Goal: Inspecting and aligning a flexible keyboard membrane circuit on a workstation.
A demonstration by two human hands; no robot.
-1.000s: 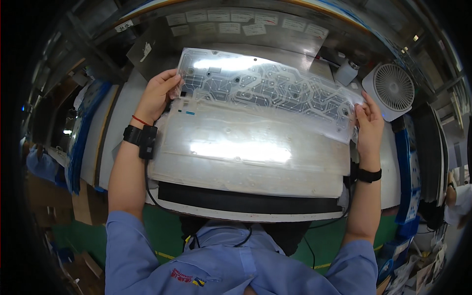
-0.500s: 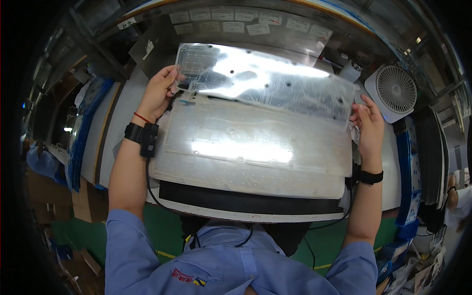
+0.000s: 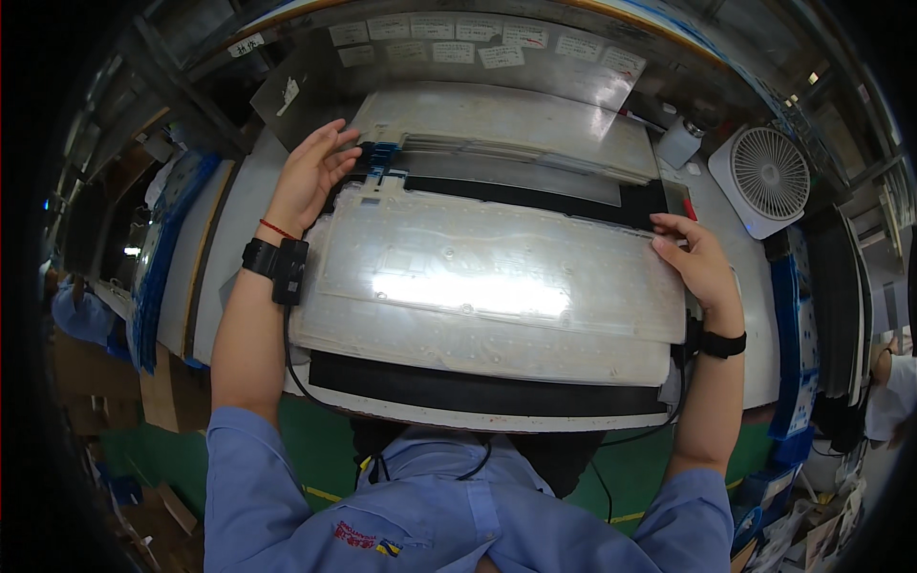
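Observation:
A near stack of clear plastic circuit sheets [image 3: 478, 253] with fine printed traces lies on a black mat. Behind it is a far stack of similar sheets [image 3: 516, 119], its front edges slightly fanned. Dark blue connector tails [image 3: 382, 158] show at the left ends of both stacks. My left hand [image 3: 318, 177] is beside these tails, fingers apart and holding nothing. Over the near stack's far right corner is my right hand [image 3: 702, 263], its thumb and forefinger parted at the sheet edge. Whether those fingertips touch the top sheet is hard to tell.
A white fan [image 3: 761, 181] stands on the right of the table, with a white bottle [image 3: 680, 143] nearby. An upright metal panel [image 3: 306, 81] backs the workspace. Blue trays [image 3: 795, 334] are at the right, and a cable [image 3: 294, 353] runs from my left wrist.
The clear sheet that both hands held up is out of them and now rests on the far stack. My right hand has moved down and left; my left hand has opened.

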